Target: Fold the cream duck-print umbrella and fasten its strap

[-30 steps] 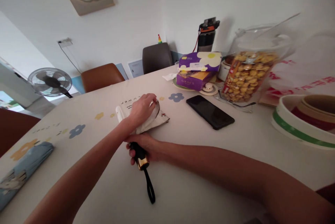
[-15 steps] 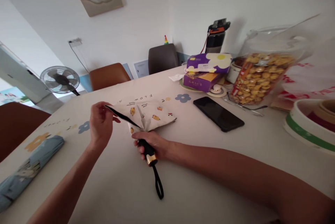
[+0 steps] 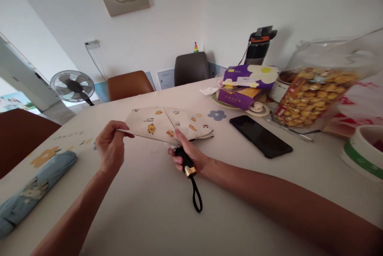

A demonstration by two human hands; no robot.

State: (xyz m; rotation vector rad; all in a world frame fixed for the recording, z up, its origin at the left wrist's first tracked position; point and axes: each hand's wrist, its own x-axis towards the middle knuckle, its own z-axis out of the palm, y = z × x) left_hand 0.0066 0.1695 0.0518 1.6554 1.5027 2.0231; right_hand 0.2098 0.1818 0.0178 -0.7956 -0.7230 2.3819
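A small folding umbrella (image 3: 167, 125) lies on the table, its cream canopy printed with little yellow chicks. My left hand (image 3: 110, 146) pinches a corner of the canopy and holds that panel stretched out to the left. My right hand (image 3: 188, 156) is wrapped round the black handle (image 3: 185, 162), which ends in a gold ring, and its forefinger reaches up onto the fabric. A black wrist strap (image 3: 196, 194) trails from the handle toward me across the tabletop.
A black phone (image 3: 260, 136) lies right of the umbrella. Behind it are a purple box (image 3: 245, 86), a dark bottle (image 3: 259, 48) and a big clear jar of snacks (image 3: 317, 88). A blue fabric sleeve (image 3: 32, 192) lies at the left edge. Chairs and a fan (image 3: 72, 86) stand beyond the table.
My left hand left the bunched canopy, caught an edge and drew it out to the left, so a panel now lies spread flat. My right hand stayed on the handle.
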